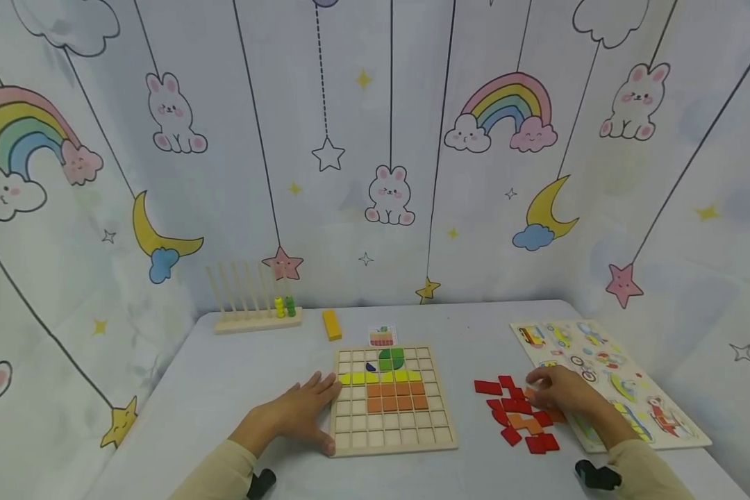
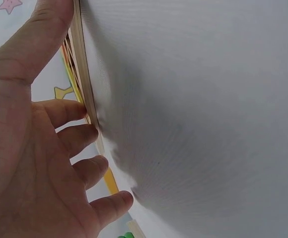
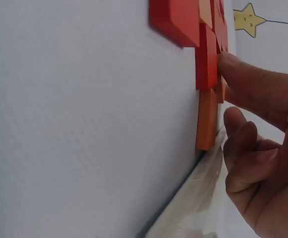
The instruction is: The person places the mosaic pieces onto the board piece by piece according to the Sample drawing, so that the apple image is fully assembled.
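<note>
My left hand (image 1: 303, 413) lies at the left edge of a square wooden grid board (image 1: 390, 441), fingers spread and thumb at the near corner. In the left wrist view, its thumb touches the board's side. Green, yellow and orange pieces (image 1: 396, 397) fill part of the grid, along with a small dark blue one. My right hand (image 1: 565, 392) bends over loose red pieces (image 1: 511, 436) and orange pieces (image 3: 207, 119) on the table. In the right wrist view its thumb (image 3: 238, 74) touches the pieces, while the other fingers curl loosely, apart from the thumb.
A small picture card (image 1: 382, 336) lies just behind the board, with a yellow block (image 1: 332, 325) left of it. Farther back left stands a wooden peg rack (image 1: 256, 321) with yellow and green beads. An illustrated puzzle board (image 1: 675, 434) lies right, under my right forearm.
</note>
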`<state>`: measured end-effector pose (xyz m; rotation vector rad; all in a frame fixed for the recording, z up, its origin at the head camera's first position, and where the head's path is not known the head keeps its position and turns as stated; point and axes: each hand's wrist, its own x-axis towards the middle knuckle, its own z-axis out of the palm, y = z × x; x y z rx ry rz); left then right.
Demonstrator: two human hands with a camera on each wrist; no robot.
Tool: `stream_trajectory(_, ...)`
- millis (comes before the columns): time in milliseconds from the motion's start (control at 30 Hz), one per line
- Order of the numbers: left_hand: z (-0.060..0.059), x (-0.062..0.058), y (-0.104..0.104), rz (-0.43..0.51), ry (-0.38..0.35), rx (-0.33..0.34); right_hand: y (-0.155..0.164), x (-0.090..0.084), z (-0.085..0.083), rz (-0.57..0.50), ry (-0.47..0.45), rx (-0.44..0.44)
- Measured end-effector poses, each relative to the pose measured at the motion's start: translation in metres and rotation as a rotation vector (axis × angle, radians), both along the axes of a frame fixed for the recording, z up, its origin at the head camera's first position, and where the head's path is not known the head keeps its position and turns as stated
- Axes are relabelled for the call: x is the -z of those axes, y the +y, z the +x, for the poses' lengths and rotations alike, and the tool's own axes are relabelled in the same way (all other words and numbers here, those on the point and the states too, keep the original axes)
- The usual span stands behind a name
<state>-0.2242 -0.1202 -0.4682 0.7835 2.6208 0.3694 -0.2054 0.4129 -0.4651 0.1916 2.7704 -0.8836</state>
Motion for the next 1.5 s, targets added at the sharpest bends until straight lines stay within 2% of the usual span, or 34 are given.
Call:
stream_trajectory(100,0.000,0.000,0.000,-0.010,0.006,-0.004,0.000,0.001,0.001,0.009,0.025,-0.041)
stream_trajectory(233,0.000,0.000,0.000,-0.015,0.013,-0.005,-0.002,0.002,0.001,0.001,0.065,-0.045)
stream_trajectory(367,0.000,0.001,0.000,-0.011,0.020,0.003,-0.002,0.001,0.002,-0.021,0.094,-0.010)
stream_trajectory(433,0.000,0.001,0.000,-0.008,0.021,0.006,-0.002,0.001,0.001,-0.068,0.113,0.025)
stream_trajectory(533,0.000,0.002,0.000,-0.006,0.024,0.008,-0.005,0.000,-0.003,-0.273,0.137,0.135)
stream_trajectory(667,0.000,0.002,0.000,0.000,0.020,0.009,-0.013,-0.005,-0.011,-0.690,0.133,0.265)
stream_trajectory(767,0.000,0.002,0.000,0.007,0.016,0.013,-0.026,-0.010,-0.018,-0.937,0.107,0.270)
stream_trajectory(800,0.001,0.001,0.000,0.009,0.016,0.014,-0.032,-0.012,-0.020,-0.992,0.100,0.265)
stream_trajectory(867,0.001,0.001,0.000,0.014,0.019,0.017,-0.049,-0.014,-0.026,-1.028,0.097,0.242)
stream_trajectory(933,0.001,0.001,-0.001,0.014,0.025,0.019,-0.072,-0.015,-0.032,-0.983,0.096,0.218)
stream_trajectory(1033,0.001,0.002,-0.002,0.005,0.031,0.014,-0.114,-0.014,-0.045,-0.828,0.090,0.168)
stream_trajectory(1133,0.000,0.001,-0.003,-0.005,0.031,0.002,-0.162,-0.011,-0.053,-0.652,0.071,0.036)
stream_trajectory(1267,-0.001,0.000,-0.003,-0.006,0.031,-0.001,-0.221,-0.005,-0.056,-0.436,0.089,-0.226)
stream_trajectory(1333,-0.001,0.000,-0.002,-0.005,0.034,0.008,-0.244,-0.001,-0.055,-0.356,0.105,-0.324)
stream_trajectory(1400,-0.002,0.001,-0.002,-0.008,0.037,0.017,-0.263,0.003,-0.053,-0.266,0.136,-0.393)
stream_trajectory(1500,-0.001,0.002,-0.001,-0.013,0.038,0.023,-0.284,0.007,-0.047,-0.156,0.149,-0.424)
